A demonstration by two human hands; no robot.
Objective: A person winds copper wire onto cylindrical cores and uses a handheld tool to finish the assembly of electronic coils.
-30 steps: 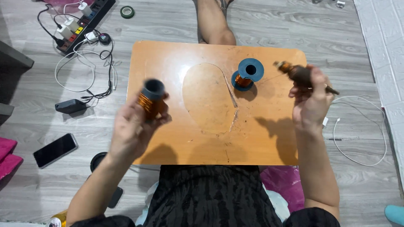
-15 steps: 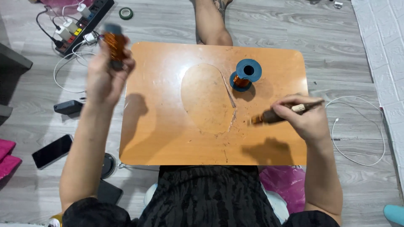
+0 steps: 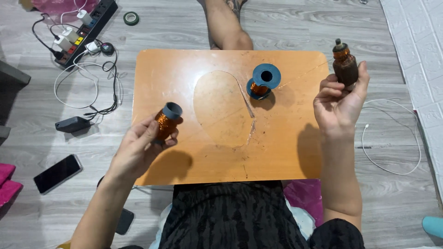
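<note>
head view: the left hand (image 3: 138, 150) pinches a copper wire spool (image 3: 167, 121) over the orange table (image 3: 286, 152). the right hand (image 3: 339, 103) grips a brown motor part (image 3: 345, 67).

Bright, sharp; soft shadows under hands

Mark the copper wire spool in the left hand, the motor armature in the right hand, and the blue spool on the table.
copper wire spool (image 3: 166, 121), head view, copper winding.
motor armature (image 3: 345, 69), head view, dark core.
blue spool (image 3: 266, 75), head view, top flange.
</note>
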